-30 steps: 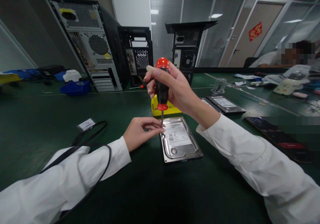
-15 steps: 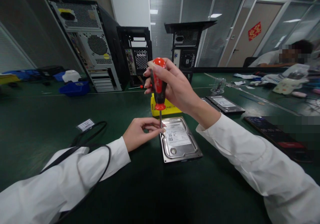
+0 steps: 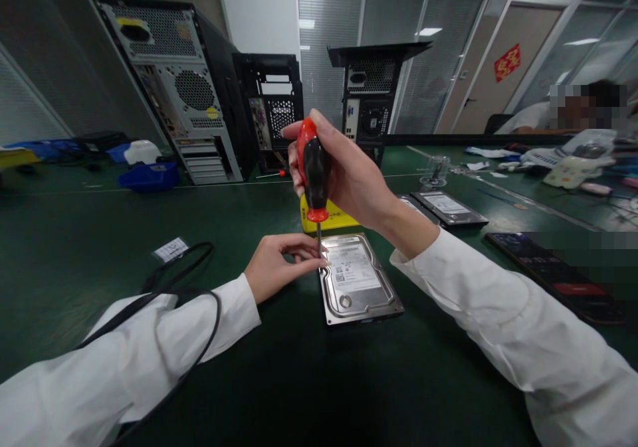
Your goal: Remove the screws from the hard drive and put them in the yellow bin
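Note:
A hard drive (image 3: 366, 301) lies flat on the green table, its white label facing up. My right hand (image 3: 349, 175) is closed around the red and black handle of a screwdriver (image 3: 317, 175), which stands nearly upright over the drive's left edge. The thumb and fingers of my left hand (image 3: 284, 264) are pinched together around the lower end of the shaft, beside the drive's upper left side. They hide the tip, so any screw beneath it is out of sight. A yellow object (image 3: 339, 220) sits behind the drive, partly covered by my right hand.
Computer cases (image 3: 192, 88) stand along the back. Another hard drive (image 3: 451, 209) and a dark phone (image 3: 548, 271) lie to the right. A black cable (image 3: 216, 321) crosses my left sleeve near a small labelled bag (image 3: 170, 249). A blue bin (image 3: 149, 176) is farther left. One person sits back right.
The screwdriver handle has turned, and its black side now faces me. My right hand's fingers have rolled round it, with the handle leaning slightly left. My left hand and the drive stay put.

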The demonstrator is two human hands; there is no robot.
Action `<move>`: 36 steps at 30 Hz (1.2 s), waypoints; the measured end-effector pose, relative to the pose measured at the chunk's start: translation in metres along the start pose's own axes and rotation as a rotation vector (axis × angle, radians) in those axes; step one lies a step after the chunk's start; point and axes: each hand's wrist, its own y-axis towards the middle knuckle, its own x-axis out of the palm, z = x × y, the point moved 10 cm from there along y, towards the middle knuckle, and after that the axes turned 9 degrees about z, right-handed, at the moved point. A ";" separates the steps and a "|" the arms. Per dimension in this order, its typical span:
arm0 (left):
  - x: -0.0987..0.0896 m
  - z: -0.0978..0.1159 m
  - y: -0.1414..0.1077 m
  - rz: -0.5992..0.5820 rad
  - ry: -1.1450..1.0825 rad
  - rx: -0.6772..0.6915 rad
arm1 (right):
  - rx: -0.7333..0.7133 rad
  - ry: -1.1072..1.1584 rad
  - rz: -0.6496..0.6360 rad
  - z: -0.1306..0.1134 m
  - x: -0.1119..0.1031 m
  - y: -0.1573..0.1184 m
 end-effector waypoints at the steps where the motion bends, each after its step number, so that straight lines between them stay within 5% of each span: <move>1: 0.000 0.000 0.000 0.002 -0.006 -0.002 | -0.006 -0.008 0.034 0.000 -0.003 0.001; 9: 0.000 0.001 -0.001 0.039 -0.060 -0.023 | -0.073 -0.102 0.109 -0.002 -0.009 0.000; 15: -0.001 0.002 0.000 0.038 -0.063 -0.018 | -0.026 -0.007 -0.042 -0.002 0.003 -0.003; 26: 0.008 0.004 -0.001 -0.033 -0.075 -0.016 | -0.095 -0.101 0.117 -0.004 -0.011 0.000; 32: 0.001 0.005 0.000 0.037 -0.006 -0.008 | -0.005 -0.013 -0.032 0.000 0.003 -0.002; 36: -0.002 0.004 0.000 0.070 -0.004 -0.008 | 0.010 -0.010 0.042 0.002 -0.003 0.001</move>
